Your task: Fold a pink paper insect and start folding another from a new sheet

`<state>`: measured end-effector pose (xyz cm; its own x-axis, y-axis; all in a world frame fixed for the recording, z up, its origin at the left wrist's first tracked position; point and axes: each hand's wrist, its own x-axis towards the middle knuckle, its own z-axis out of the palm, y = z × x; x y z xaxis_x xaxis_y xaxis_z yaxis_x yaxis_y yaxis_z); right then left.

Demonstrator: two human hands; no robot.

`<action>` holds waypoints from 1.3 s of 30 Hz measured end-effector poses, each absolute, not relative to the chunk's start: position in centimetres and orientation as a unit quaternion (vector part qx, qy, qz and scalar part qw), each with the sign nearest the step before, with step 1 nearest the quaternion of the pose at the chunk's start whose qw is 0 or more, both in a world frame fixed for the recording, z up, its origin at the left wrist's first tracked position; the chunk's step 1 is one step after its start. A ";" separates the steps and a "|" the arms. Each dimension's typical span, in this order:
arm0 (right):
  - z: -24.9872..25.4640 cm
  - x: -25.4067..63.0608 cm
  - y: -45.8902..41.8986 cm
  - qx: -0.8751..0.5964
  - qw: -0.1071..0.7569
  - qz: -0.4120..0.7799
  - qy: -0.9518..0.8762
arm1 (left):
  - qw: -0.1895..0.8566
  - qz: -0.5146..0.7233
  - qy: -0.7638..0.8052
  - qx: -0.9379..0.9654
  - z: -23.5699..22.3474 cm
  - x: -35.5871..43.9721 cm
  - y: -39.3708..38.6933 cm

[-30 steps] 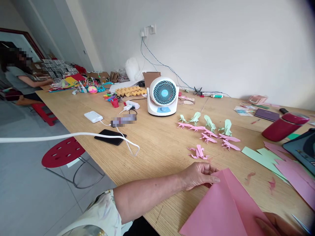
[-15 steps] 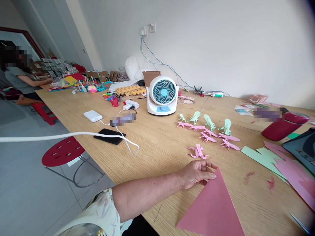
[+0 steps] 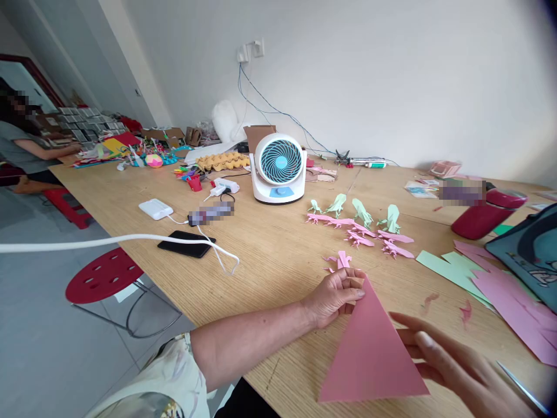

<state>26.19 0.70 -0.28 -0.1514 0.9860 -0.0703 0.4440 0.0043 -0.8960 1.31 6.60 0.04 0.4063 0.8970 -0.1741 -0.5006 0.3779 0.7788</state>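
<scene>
A folded pink paper triangle (image 3: 373, 348) lies at the front of the table, its tip pointing away from me. My left hand (image 3: 336, 298) pinches that tip between thumb and fingers. At the triangle's right edge is my right hand (image 3: 456, 363), fingers stretched and apart; whether they touch the paper I cannot tell. Just beyond my left hand sits a pink folded paper figure (image 3: 343, 259), partly covered by my fingers. Farther back stand several pink paper insects (image 3: 360, 238) and several pale green ones (image 3: 362, 213).
Pink paper sheets (image 3: 507, 296) and green strips (image 3: 452, 278) lie to the right, near a blue bag (image 3: 528, 244) and a red bottle (image 3: 487, 215). A white fan (image 3: 278, 168) stands behind. Leftward are a black phone (image 3: 186, 243), a cable and a red stool (image 3: 104, 275).
My right hand has come into view from the right, beside the triangle. The triangle's lower edge now shows fully. The whole view has shifted slightly.
</scene>
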 end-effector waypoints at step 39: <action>1.1 23.9 2.6 -0.579 0.331 0.494 -0.558 | 0.671 0.445 0.340 0.485 -0.1 1.2 6.2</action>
